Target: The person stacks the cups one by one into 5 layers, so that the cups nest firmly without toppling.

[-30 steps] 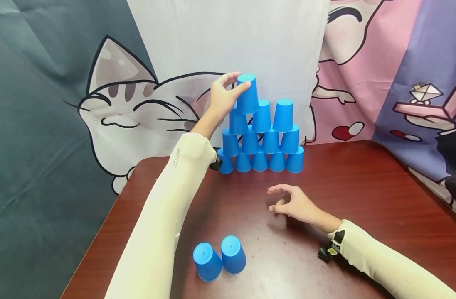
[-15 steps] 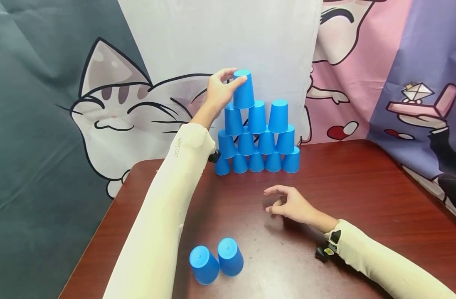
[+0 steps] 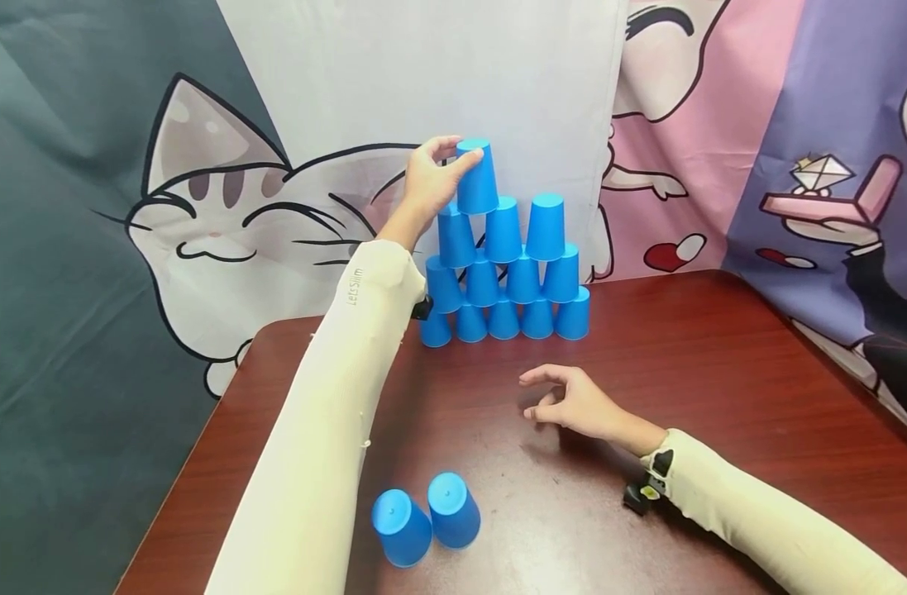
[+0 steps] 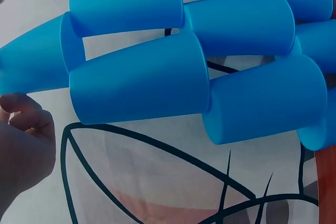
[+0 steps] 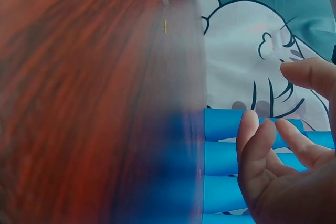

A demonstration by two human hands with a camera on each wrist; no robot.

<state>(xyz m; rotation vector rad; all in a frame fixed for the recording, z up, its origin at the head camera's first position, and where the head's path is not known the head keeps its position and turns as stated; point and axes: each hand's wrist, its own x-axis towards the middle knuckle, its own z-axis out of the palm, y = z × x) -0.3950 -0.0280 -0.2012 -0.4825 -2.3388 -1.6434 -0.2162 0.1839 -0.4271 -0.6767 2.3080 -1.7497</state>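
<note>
My left hand (image 3: 432,180) pinches an upside-down blue cup (image 3: 477,183) between thumb and fingers at the top left of a cup pyramid. The cup's rim sits over the two left cups of the row below, a blue cup (image 3: 455,236) and its neighbour (image 3: 503,231). In the left wrist view the held cup (image 4: 37,56) appears to meet those bases, with the hand (image 4: 29,145) at its narrow end. My right hand (image 3: 580,403) hovers above the table in front of the pyramid, fingers loosely bent, holding nothing; the right wrist view shows this hand (image 5: 294,166) too.
Below are a three-cup row and wider rows, the bottom one including a cup (image 3: 573,314) at the right end. Two more upside-down cups, one blue cup (image 3: 402,529) and another (image 3: 454,511), stand near the front of the brown table (image 3: 721,397). A printed cloth (image 3: 423,74) hangs behind.
The held cup has come down slightly onto the row below, still in my left hand. The whole scene shifts a little left in view. My right hand keeps its pose.
</note>
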